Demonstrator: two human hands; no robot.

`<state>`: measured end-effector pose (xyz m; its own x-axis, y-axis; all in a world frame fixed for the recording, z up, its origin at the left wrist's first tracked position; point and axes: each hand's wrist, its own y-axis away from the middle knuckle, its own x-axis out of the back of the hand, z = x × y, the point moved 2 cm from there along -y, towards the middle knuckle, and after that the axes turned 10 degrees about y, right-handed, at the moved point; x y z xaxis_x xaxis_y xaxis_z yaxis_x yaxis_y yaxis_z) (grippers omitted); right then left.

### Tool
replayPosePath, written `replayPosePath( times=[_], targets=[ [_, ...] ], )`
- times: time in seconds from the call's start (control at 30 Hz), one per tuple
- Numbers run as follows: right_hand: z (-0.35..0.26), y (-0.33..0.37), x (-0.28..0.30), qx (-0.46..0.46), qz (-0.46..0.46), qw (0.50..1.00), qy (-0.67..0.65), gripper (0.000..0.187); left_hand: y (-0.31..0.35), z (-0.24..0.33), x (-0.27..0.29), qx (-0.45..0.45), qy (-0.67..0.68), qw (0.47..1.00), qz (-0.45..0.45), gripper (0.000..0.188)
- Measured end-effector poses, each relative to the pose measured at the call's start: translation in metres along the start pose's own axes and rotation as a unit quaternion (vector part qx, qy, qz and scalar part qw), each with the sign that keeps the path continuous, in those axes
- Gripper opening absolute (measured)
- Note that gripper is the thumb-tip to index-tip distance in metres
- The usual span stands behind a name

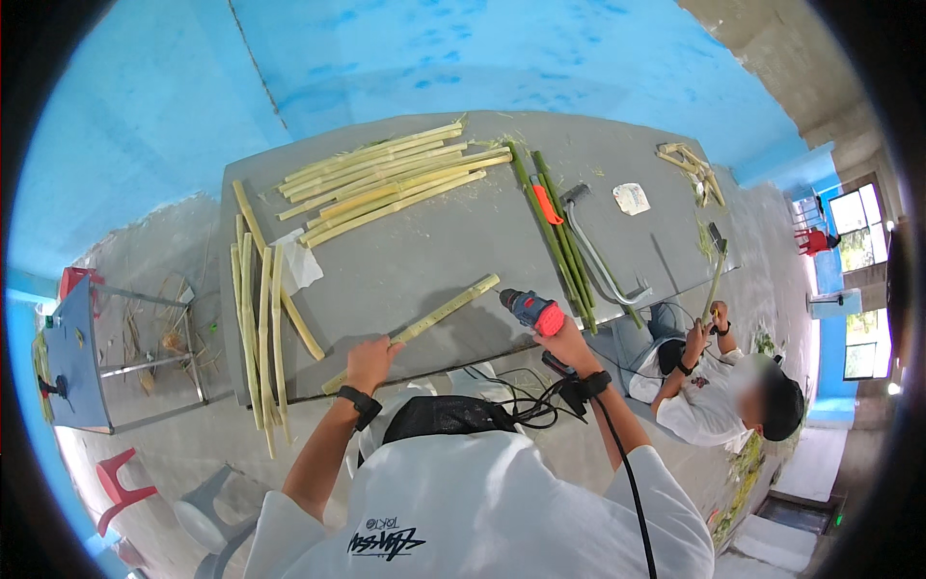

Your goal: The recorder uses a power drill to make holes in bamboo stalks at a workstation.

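Observation:
My left hand (370, 364) is closed around a pale, scraped bamboo pole (446, 309) that lies slantwise at the near edge of the table. In my right hand (571, 349) is a blue and red cordless drill (529, 309). Its chuck points left, close to the pole's far right end but apart from it. Whether a bit is fitted is too small to tell. Several more scraped poles (386, 179) lie in a row along the back, and others (258, 328) are gathered at the left edge of the table, some overhanging it.
Right of the drill lie green bamboo poles (552, 232), an orange object (547, 205) and a metal-framed saw (600, 256) on the grey table (424, 261). A co-worker (714, 386) at the right holds a green stalk (716, 275). Black cables (526, 405) hang by my right wrist.

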<state>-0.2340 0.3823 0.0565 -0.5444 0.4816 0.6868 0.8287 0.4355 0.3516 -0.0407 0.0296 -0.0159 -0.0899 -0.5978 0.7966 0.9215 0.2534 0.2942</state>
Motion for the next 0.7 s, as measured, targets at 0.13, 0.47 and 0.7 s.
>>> replayPosePath(
  times=[0.13,0.47,0.7],
  targets=[
    [0.008,-0.009,-0.005,0.001,-0.004,0.998,0.058,0.040,0.001,0.001,0.002,0.005,0.000,1.000,0.000,0.049],
    [-0.001,-0.015,-0.006,-0.027,-0.018,0.998,0.059,0.040,0.001,0.000,0.001,0.006,0.003,1.000,-0.022,0.052],
    [-0.024,-0.016,0.004,-0.021,-0.040,0.998,0.037,0.037,0.000,-0.002,-0.002,-0.004,0.008,1.000,-0.019,0.052]
  ],
)
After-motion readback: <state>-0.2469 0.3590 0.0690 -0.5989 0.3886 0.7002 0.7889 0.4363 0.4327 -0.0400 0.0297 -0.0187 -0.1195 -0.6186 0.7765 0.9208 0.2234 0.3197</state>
